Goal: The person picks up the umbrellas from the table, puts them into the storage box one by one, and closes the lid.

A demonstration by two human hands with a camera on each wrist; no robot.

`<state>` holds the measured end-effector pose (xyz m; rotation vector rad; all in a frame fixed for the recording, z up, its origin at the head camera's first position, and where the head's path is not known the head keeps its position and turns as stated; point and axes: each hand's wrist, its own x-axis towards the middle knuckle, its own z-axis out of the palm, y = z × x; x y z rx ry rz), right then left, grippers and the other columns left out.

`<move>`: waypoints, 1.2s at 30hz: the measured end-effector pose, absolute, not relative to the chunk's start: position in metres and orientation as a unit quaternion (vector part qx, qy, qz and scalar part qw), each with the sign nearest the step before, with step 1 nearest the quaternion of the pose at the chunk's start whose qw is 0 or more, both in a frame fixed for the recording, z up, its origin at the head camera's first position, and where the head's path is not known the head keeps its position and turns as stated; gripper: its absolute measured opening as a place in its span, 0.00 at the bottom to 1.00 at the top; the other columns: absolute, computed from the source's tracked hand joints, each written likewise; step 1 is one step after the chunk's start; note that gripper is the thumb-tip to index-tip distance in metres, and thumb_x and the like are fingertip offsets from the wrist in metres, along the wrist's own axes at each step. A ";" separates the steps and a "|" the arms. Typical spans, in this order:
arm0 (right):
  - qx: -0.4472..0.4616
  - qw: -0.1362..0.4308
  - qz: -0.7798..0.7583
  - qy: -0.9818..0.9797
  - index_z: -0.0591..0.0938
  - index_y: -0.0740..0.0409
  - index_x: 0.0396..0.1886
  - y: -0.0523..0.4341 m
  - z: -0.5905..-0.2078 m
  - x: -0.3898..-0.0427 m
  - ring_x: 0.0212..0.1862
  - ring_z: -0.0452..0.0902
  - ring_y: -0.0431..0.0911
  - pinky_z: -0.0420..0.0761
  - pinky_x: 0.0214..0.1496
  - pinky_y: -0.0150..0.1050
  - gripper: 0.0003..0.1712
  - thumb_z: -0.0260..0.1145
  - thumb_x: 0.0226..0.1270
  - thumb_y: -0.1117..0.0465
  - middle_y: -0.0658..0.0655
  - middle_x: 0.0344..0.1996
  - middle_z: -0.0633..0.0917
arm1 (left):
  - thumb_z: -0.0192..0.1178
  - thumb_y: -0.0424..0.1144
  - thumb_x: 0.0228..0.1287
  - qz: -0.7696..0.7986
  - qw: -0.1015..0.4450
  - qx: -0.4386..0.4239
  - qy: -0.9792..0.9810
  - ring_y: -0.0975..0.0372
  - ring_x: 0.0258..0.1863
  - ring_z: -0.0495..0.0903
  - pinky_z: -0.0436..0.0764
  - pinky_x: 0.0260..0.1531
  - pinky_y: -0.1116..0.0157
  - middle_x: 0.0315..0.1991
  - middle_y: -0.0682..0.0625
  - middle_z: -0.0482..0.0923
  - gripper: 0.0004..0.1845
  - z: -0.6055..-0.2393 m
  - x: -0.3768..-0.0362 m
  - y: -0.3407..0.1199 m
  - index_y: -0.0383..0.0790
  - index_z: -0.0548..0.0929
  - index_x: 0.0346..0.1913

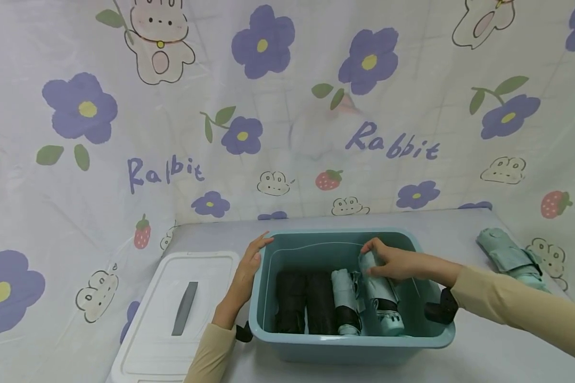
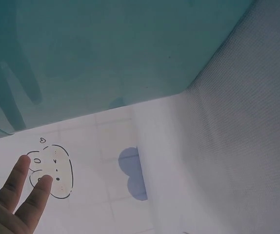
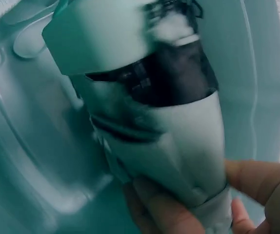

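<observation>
One teal bin (image 1: 350, 346) stands on the table (image 1: 460, 223). Inside it lie four folded umbrellas: two black (image 1: 306, 300), two mint. The right hand (image 1: 393, 263) has its grip clamped on the rightmost mint umbrella (image 1: 380, 298). The left hand (image 1: 246, 271) rests straight-fingered against the bin's left wall. One more mint umbrella (image 1: 508, 255) lies right of the bin; one white lid (image 1: 172, 319) lies left.

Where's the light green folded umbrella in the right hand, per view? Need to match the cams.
Head: light green umbrella at the right end of the row inside the bin, right hand gripping its far end.
Left wrist: not in view; only the bin's outer wall.
Right wrist: fills the centre, fingers wrapped below.
Shared landmark: teal bin.
</observation>
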<state>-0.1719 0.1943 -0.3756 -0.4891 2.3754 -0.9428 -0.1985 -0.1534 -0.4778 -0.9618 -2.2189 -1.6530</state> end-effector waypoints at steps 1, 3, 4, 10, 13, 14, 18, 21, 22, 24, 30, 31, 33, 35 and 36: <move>-0.176 0.272 -0.347 0.880 0.57 0.61 0.59 0.193 -0.378 -0.172 0.35 0.69 0.51 0.70 0.31 0.41 0.26 0.57 0.68 0.61 0.66 0.44 0.69 | 0.30 0.27 0.71 -0.562 0.105 -0.327 -0.752 0.43 0.69 0.51 0.51 0.61 0.38 0.70 0.35 0.52 0.23 -0.474 -0.196 -0.153 0.32 0.62 0.66; -0.165 0.282 -0.338 0.883 0.57 0.61 0.59 0.190 -0.382 -0.173 0.25 0.63 0.46 0.67 0.25 0.38 0.25 0.58 0.68 0.62 0.61 0.37 0.70 | 0.30 0.25 0.70 -0.562 0.102 -0.329 -0.752 0.41 0.68 0.51 0.51 0.61 0.37 0.69 0.32 0.52 0.23 -0.467 -0.192 -0.151 0.29 0.62 0.65; -0.163 0.285 -0.330 0.885 0.58 0.60 0.59 0.189 -0.384 -0.173 0.22 0.61 0.45 0.66 0.23 0.37 0.25 0.58 0.67 0.63 0.60 0.35 0.70 | 0.30 0.25 0.69 -0.561 0.101 -0.330 -0.753 0.40 0.68 0.51 0.51 0.61 0.37 0.69 0.31 0.51 0.23 -0.464 -0.190 -0.151 0.28 0.62 0.65; -0.163 0.273 -0.282 0.905 0.61 0.61 0.56 0.183 -0.394 -0.175 0.28 0.67 0.45 0.70 0.24 0.36 0.24 0.60 0.66 0.63 0.60 0.35 0.72 | 0.30 0.26 0.70 -0.557 0.101 -0.329 -0.756 0.40 0.68 0.51 0.52 0.61 0.38 0.68 0.30 0.51 0.22 -0.458 -0.187 -0.149 0.26 0.62 0.64; -0.162 0.277 -0.263 0.910 0.61 0.63 0.54 0.181 -0.399 -0.176 0.24 0.66 0.44 0.70 0.23 0.35 0.23 0.60 0.65 0.65 0.58 0.31 0.72 | 0.30 0.26 0.70 -0.557 0.102 -0.330 -0.756 0.40 0.68 0.51 0.51 0.61 0.37 0.68 0.30 0.51 0.22 -0.458 -0.187 -0.148 0.25 0.62 0.64; -0.160 0.281 -0.258 0.910 0.61 0.63 0.54 0.181 -0.401 -0.177 0.22 0.64 0.43 0.68 0.22 0.35 0.22 0.59 0.65 0.65 0.57 0.29 0.71 | 0.30 0.25 0.69 -0.556 0.102 -0.330 -0.756 0.39 0.68 0.51 0.51 0.61 0.37 0.68 0.29 0.51 0.22 -0.459 -0.186 -0.148 0.25 0.62 0.64; -0.154 0.294 -0.246 0.911 0.60 0.64 0.53 0.180 -0.407 -0.178 0.18 0.60 0.42 0.68 0.21 0.35 0.21 0.58 0.66 0.67 0.53 0.23 0.69 | 0.30 0.25 0.69 -0.555 0.101 -0.329 -0.758 0.40 0.68 0.51 0.51 0.61 0.37 0.68 0.30 0.52 0.23 -0.459 -0.185 -0.148 0.25 0.62 0.64; -0.151 0.299 -0.239 0.911 0.60 0.65 0.51 0.179 -0.411 -0.180 0.21 0.66 0.43 0.74 0.23 0.38 0.20 0.58 0.65 0.68 0.59 0.27 0.73 | 0.30 0.26 0.69 -0.557 0.099 -0.328 -0.757 0.40 0.68 0.50 0.51 0.61 0.37 0.68 0.30 0.51 0.23 -0.458 -0.184 -0.147 0.25 0.62 0.64; -0.147 0.301 -0.239 0.911 0.60 0.65 0.51 0.178 -0.412 -0.180 0.22 0.68 0.44 0.76 0.24 0.40 0.20 0.59 0.65 0.69 0.61 0.30 0.74 | 0.30 0.26 0.69 -0.558 0.098 -0.327 -0.756 0.40 0.68 0.50 0.51 0.61 0.38 0.68 0.30 0.51 0.23 -0.458 -0.184 -0.147 0.25 0.62 0.64; -0.140 0.307 -0.239 0.910 0.60 0.66 0.50 0.176 -0.414 -0.181 0.24 0.73 0.48 0.80 0.26 0.43 0.20 0.59 0.63 0.70 0.66 0.35 0.76 | 0.30 0.26 0.70 -0.558 0.097 -0.327 -0.756 0.40 0.68 0.50 0.51 0.61 0.38 0.68 0.30 0.51 0.23 -0.457 -0.185 -0.147 0.25 0.62 0.64; -0.145 0.314 -0.219 0.912 0.63 0.66 0.49 0.169 -0.419 -0.185 0.24 0.80 0.53 0.82 0.28 0.43 0.21 0.61 0.61 0.72 0.62 0.28 0.76 | 0.30 0.27 0.70 -0.570 0.091 -0.325 -0.749 0.42 0.69 0.49 0.50 0.61 0.37 0.69 0.33 0.50 0.23 -0.467 -0.191 -0.151 0.28 0.62 0.65; -0.150 0.315 -0.215 0.912 0.63 0.66 0.49 0.169 -0.419 -0.185 0.24 0.79 0.52 0.82 0.28 0.42 0.20 0.61 0.61 0.72 0.61 0.28 0.76 | 0.30 0.28 0.71 -0.572 0.089 -0.325 -0.748 0.43 0.69 0.49 0.49 0.61 0.37 0.70 0.34 0.50 0.23 -0.470 -0.193 -0.152 0.29 0.62 0.65; -0.152 0.319 -0.215 0.910 0.62 0.65 0.49 0.168 -0.421 -0.187 0.24 0.79 0.51 0.82 0.28 0.42 0.20 0.61 0.61 0.72 0.61 0.28 0.76 | 0.29 0.30 0.72 -0.571 0.089 -0.323 -0.749 0.46 0.70 0.50 0.50 0.61 0.38 0.70 0.36 0.50 0.23 -0.478 -0.198 -0.153 0.33 0.62 0.66; -0.152 0.321 -0.222 0.908 0.62 0.64 0.49 0.166 -0.422 -0.188 0.24 0.79 0.51 0.81 0.29 0.42 0.22 0.61 0.59 0.74 0.63 0.31 0.76 | 0.29 0.33 0.74 -0.569 0.093 -0.321 -0.751 0.48 0.70 0.50 0.50 0.62 0.38 0.71 0.40 0.51 0.23 -0.484 -0.202 -0.155 0.36 0.62 0.67; -0.151 0.323 -0.225 0.907 0.62 0.63 0.50 0.165 -0.422 -0.189 0.24 0.79 0.52 0.81 0.29 0.43 0.23 0.61 0.58 0.74 0.63 0.31 0.77 | 0.29 0.35 0.74 -0.567 0.096 -0.321 -0.753 0.50 0.70 0.50 0.50 0.62 0.39 0.71 0.41 0.51 0.23 -0.487 -0.203 -0.155 0.38 0.62 0.67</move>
